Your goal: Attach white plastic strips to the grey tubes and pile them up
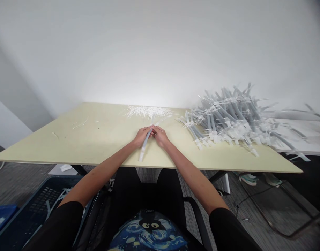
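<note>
A grey tube [146, 141] with a whitish lower end slants toward me over the table, between my two hands. My left hand [142, 136] is closed on it, its fingers around the tube's upper part. Close beside it, my right hand [160, 136] is closed as well, its fingertips pinching at the same upper part. A pale strip [163, 119] sticks out beyond my fingers to the upper right. Just what the fingertips press together is too small to make out. Past my hands lies a heap of thin white cable ties [148, 111].
A large pile of grey tubes [228, 111] with white ends and ties covers the table's right side, spilling toward a white table [317, 134]. A few loose white ties [81, 123] lie at left. Below left stands a dark basket [39, 198]; my chair's armrest [198, 216] is below.
</note>
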`<state>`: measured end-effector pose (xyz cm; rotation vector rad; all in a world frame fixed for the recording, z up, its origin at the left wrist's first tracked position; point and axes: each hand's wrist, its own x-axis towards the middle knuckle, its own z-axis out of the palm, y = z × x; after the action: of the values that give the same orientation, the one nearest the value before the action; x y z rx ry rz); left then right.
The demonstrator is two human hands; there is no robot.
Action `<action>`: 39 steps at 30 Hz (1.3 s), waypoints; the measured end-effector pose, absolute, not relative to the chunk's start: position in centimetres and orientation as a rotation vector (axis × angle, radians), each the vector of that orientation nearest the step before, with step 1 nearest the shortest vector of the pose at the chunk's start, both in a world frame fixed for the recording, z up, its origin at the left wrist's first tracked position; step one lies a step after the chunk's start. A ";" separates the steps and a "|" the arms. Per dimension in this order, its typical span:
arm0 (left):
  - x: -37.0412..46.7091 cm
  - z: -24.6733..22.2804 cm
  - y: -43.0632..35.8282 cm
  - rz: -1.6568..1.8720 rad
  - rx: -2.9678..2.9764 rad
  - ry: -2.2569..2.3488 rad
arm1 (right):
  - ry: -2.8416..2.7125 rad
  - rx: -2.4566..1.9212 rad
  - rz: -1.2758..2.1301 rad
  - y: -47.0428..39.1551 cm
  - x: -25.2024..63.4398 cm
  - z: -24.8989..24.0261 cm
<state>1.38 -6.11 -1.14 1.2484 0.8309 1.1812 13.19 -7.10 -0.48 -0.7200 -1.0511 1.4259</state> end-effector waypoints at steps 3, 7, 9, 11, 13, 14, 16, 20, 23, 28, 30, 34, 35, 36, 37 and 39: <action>1.3 -0.9 -6.3 1.171 1.218 0.789 | -1.023 -0.706 1.456 -6.9 13.2 -0.6; 1.3 -0.7 -6.6 1.161 1.201 0.766 | -0.987 -0.694 1.486 -6.7 13.2 -0.8; 1.3 -0.6 -6.6 1.160 1.187 0.735 | -0.975 -0.691 1.491 -6.7 13.3 -0.8; 1.4 -0.5 -6.7 1.161 1.167 0.700 | -0.968 -0.694 1.494 -6.7 13.3 -0.8; 1.4 -0.5 -6.7 1.158 1.147 0.680 | -0.959 -0.690 1.496 -6.7 13.3 -0.8; 1.4 -0.5 -6.7 1.156 1.140 0.679 | -0.953 -0.683 1.499 -6.6 13.3 -0.8; 1.5 -0.4 -6.7 1.152 1.132 0.689 | -0.944 -0.660 1.508 -6.6 13.3 -0.9; 1.5 -0.4 -6.7 1.145 1.113 0.707 | -0.944 -0.679 1.496 -6.5 13.2 -0.9; 1.5 -0.4 -6.5 1.134 1.088 0.673 | -0.949 -0.699 1.494 -6.6 13.2 -0.8; 1.5 -0.6 -6.3 1.118 1.057 0.639 | -0.934 -0.673 1.505 -6.6 13.2 -0.7; 1.5 -0.6 -6.3 1.109 1.050 0.647 | -0.928 -0.670 1.512 -6.5 13.2 -0.8; 1.4 -0.7 -6.3 1.098 1.044 0.615 | -0.914 -0.655 1.529 -6.4 13.2 -0.9; 1.4 -0.7 -6.3 1.096 1.045 0.606 | -0.913 -0.647 1.535 -6.4 13.2 -0.9; 1.4 -0.8 -6.3 1.095 1.049 0.600 | -0.913 -0.641 1.540 -6.4 13.3 -0.9; 1.4 -0.8 -6.3 1.096 1.053 0.599 | -0.918 -0.637 1.545 -6.5 13.3 -0.9; 1.4 -0.9 -6.3 1.093 1.058 0.602 | -0.927 -0.634 1.549 -6.5 13.3 -0.8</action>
<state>1.41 -6.29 -0.91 1.0582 0.6022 1.0931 13.29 -6.52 -0.83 -0.6345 -0.9269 1.5490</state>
